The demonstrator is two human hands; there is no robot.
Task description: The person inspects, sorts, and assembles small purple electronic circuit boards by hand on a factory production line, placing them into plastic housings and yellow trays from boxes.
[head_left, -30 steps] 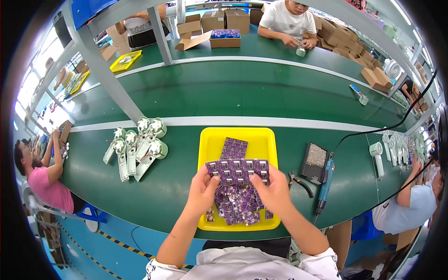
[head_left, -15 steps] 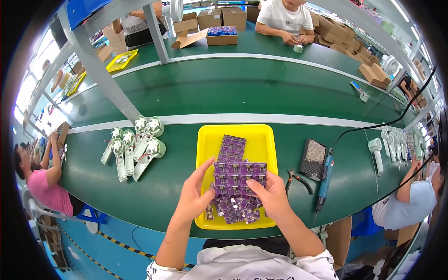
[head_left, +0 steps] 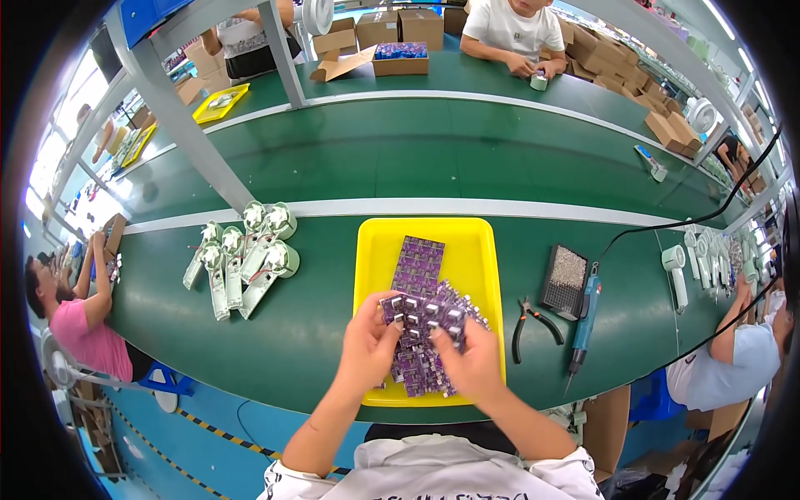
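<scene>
A purple circuit board panel (head_left: 425, 312), with small white parts on its face, is held tilted above a yellow tray (head_left: 377, 243). My left hand (head_left: 371, 340) grips its left end between thumb and fingers. At the right end, my right hand (head_left: 469, 360) pinches it the same way, thumb on the face. Beneath the held panel, another purple panel (head_left: 419, 258) lies in the tray's far half. Nearer me is a heap of small purple boards (head_left: 423, 373), partly covered by my hands.
Pale green fan-like housings (head_left: 242, 258) with wires lie left of the tray. To its right are pliers (head_left: 534, 327), a black bin of small metal parts (head_left: 564, 282) and a teal electric screwdriver (head_left: 585, 321) with a black cable. Other people sit around the green bench (head_left: 325, 275).
The held panel has turned over and tilted, now showing white parts. My left hand, earlier spread at its edge, has closed on it. Both hands have come closer together.
</scene>
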